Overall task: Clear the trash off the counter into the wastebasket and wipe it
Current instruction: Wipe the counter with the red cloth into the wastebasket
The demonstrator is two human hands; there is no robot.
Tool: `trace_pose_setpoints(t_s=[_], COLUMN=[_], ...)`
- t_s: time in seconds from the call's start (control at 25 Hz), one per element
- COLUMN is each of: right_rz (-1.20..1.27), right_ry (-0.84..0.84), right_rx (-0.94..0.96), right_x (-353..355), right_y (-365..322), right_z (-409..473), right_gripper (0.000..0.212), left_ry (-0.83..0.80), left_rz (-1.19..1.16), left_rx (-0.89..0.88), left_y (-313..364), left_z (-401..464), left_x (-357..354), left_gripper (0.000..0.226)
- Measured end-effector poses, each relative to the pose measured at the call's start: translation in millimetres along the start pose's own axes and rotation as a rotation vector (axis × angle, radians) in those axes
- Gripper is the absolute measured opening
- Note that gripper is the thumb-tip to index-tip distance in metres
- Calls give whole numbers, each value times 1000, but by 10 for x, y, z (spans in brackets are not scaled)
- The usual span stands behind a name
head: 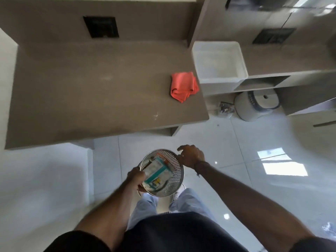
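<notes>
The left hand [136,177] grips the wastebasket [169,179] rim at 6 o'clock, keeping it raised; trash [156,174] lies inside. The right hand [190,155] hovers spread beside it. The cloth [183,86] waits on the counter [87,91] at 12 o'clock.

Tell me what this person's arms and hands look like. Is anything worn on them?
Both hands are bare, with no gloves. The forearms are bare too; dark short sleeves show only at the bottom edge of the picture. The right hand has a thin dark band around the wrist, with a small end hanging from it. The left hand shows no band or watch that I can see.
</notes>
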State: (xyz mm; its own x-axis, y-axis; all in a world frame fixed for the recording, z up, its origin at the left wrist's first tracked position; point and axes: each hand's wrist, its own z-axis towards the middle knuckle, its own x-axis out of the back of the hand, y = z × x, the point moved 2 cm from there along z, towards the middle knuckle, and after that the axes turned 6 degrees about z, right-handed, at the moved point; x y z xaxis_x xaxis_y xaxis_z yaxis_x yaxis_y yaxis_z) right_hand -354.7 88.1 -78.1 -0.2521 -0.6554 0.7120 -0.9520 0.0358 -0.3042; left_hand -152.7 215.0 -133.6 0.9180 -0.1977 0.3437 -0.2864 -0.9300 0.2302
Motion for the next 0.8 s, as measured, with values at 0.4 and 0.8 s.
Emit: trace_pose_setpoints(t_s=[0.4, 0.8], right_rz=[-272, -591], right_ry=[588, 252], right_rx=[320, 375], right_x=[1164, 1695], right_y=[-497, -700], right_z=[671, 1839], right_gripper=[74, 101], left_ry=[30, 61], left_rz=[-22, -157], left_rx=[36, 152], left_y=[97, 167], left_z=[150, 397], left_x=[506, 504], left_gripper=[32, 26])
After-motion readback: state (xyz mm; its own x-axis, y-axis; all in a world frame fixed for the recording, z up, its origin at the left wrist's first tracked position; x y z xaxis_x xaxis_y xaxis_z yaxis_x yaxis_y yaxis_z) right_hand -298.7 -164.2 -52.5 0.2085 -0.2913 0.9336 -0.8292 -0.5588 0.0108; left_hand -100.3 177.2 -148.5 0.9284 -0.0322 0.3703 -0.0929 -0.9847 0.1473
